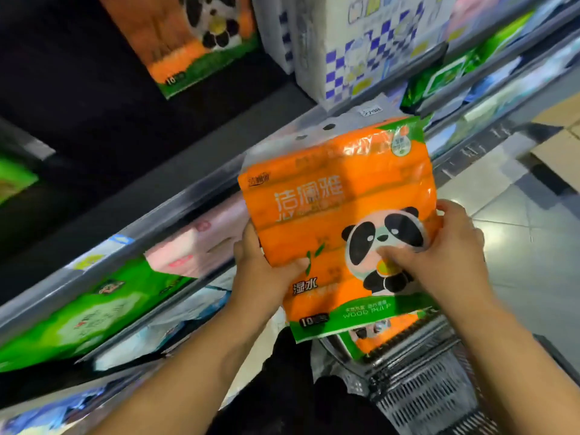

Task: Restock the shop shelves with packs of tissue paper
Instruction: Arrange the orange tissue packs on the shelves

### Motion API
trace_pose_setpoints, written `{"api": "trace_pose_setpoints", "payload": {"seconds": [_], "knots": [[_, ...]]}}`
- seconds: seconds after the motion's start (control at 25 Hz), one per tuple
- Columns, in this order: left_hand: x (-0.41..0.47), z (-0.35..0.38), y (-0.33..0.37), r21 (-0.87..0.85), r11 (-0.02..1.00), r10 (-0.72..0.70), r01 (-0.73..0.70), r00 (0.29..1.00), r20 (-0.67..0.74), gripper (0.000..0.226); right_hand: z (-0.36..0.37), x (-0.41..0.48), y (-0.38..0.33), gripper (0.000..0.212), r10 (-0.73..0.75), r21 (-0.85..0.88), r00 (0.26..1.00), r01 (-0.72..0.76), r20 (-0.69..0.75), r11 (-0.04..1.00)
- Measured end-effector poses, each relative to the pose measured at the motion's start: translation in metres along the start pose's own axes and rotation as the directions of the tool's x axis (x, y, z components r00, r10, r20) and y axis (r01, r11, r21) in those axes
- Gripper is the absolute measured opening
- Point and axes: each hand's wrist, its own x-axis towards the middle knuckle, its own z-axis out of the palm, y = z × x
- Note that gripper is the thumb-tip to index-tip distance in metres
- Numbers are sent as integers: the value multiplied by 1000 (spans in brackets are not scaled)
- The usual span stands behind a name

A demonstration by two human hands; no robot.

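While the grey shop shelves (150, 196) slant across the left of the view, their upper level carries a blue-and-white chequered pack (361, 48) and, to its left, a shelved panda pack (188, 42), with dark shelf space left of that. One level down, behind the rail, lie a green pack (94, 309) and a pink pack (194, 243), side by side. Pale floor tiles (518, 246) show at the right. Held up in front of the shelf rail, clear of every level, is the orange tissue pack (329, 215), its panda face toward the camera. Below it stands a grey mesh basket (423, 397) with a second orange pack (383, 337) in it, partly hidden by the held one. The left hand (260, 265) has its grip clamped on the held pack's left edge, thumb on the front; the right hand (448, 259) clamps the right edge, thumb pressed on the panda. A small price label (371, 111) sits on the rail above
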Motion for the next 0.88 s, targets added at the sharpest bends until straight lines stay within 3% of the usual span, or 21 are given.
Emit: {"api": "trace_pose_setpoints", "payload": {"seconds": [0.32, 0.48, 0.6, 0.88], "knots": [[-26, -82, 64, 40, 985, 175, -170, 962, -209, 93, -28, 0, -105, 78, -178, 130, 983, 172, 41, 977], [-26, -115, 86, -29, 967, 236, -252, 935, -263, 89, -23, 12, -149, 79, -257, 254, 961, 226, 98, 941], [-25, -127, 100, -73, 961, 233, -267, 923, -307, 84, -14, 27, -172, 74, -354, 264, 926, 311, 134, 913], [-9, -148, 116, -88, 978, 149, -189, 930, -335, 84, -3, 53, -206, 68, -332, 288, 903, 253, 271, 924]]}}
